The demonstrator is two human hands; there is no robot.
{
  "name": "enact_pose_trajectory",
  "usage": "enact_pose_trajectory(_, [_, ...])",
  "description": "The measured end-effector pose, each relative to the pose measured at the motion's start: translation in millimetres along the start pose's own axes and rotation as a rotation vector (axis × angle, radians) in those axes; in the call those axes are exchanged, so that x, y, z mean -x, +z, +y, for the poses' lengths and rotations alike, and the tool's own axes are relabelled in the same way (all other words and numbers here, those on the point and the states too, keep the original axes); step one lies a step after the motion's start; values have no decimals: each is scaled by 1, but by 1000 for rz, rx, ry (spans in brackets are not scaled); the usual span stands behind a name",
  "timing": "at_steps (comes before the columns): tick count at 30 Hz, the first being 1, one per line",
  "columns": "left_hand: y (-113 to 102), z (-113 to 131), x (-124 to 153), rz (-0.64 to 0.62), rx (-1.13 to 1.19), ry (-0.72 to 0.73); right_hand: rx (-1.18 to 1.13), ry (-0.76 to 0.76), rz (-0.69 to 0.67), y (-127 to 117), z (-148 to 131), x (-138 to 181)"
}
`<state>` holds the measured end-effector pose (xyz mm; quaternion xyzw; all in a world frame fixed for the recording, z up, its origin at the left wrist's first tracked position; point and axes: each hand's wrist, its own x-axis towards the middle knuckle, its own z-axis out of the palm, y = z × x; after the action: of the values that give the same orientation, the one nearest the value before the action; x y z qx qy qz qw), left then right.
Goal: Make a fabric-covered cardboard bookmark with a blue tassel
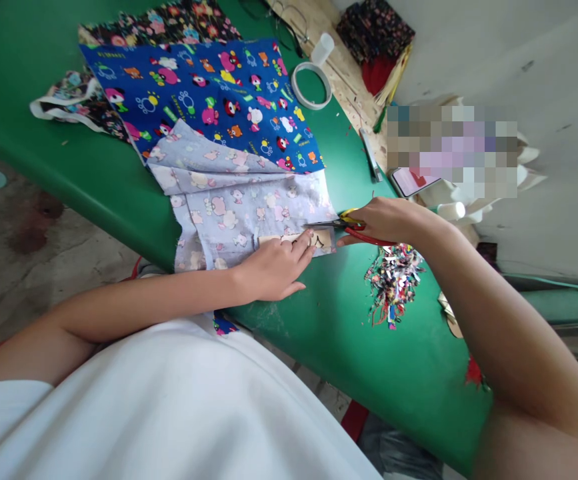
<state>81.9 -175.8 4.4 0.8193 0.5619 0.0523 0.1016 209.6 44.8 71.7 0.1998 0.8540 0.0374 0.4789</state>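
My right hand (pixel 381 219) grips a pair of scissors (pixel 353 230) with red and yellow handles. Their dark blades point left over the pale reverse side of a printed cloth (pixel 223 213). With fingers stretched out, my left hand (pixel 281 270) presses flat on a beige card strip (pixel 323 239) with dark markings, lying on the cloth just below the blades. Part of the strip is hidden under the fingers. Behind, the blue face of cartoon-print cloth (pixel 209 93) is spread, with black floral cloth (pixel 169 23) partly beneath it.
A heap of thread and fabric scraps (pixel 396 280) lies right of the cloth on the green table (pixel 329 347). Farther back are a tape roll (pixel 311 85), a white cylinder (pixel 323 49), eyeglasses (pixel 289 30), a grey metal tool (pixel 371 155) and a phone (pixel 413 180).
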Motion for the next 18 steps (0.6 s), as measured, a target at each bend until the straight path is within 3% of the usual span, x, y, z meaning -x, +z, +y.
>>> enact_pose_trajectory(18, [2, 0, 0, 10, 13, -4, -8, -8, 37, 1, 3, -5])
